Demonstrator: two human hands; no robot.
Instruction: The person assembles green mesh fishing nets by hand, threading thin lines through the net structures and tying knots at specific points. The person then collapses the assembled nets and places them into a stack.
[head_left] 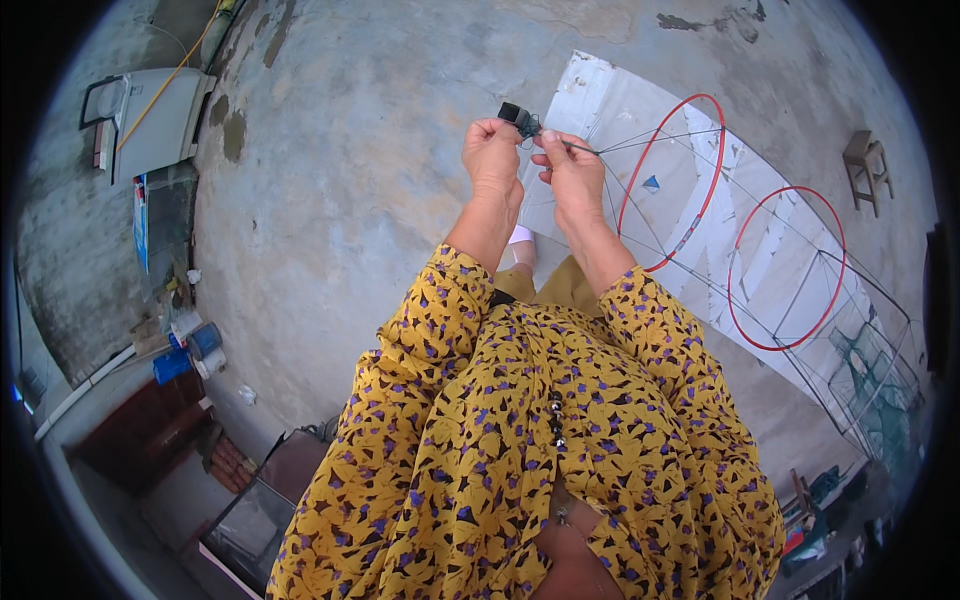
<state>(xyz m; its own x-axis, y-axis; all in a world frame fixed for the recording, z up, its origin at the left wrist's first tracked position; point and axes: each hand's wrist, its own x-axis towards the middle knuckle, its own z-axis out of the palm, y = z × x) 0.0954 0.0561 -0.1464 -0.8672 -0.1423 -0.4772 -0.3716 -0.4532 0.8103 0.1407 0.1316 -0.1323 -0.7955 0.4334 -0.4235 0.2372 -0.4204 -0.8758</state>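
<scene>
My left hand (490, 158) is closed, pinching a small bunch of dark green cord (531, 127). A small black block (515, 113) sits at its fingertips; whether it is gripped or attached I cannot tell. Close beside it, my right hand (575, 180) pinches the same cord between thumb and finger. From there thin dark lines (622, 149) run right to a red hoop (688, 235) and on to a second red hoop (738, 235). Farther right they join an angular frame of thin dark rods (785, 300) with green netting (868, 375).
Under the hoops lies a long whitish sheet (580, 90) on the concrete floor (350, 150). A small stool (868, 170) stands at far right. On the left are a grey vehicle door (160, 120), blue containers (172, 365) and a dark table (245, 525). Assorted items (810, 520) lie at lower right.
</scene>
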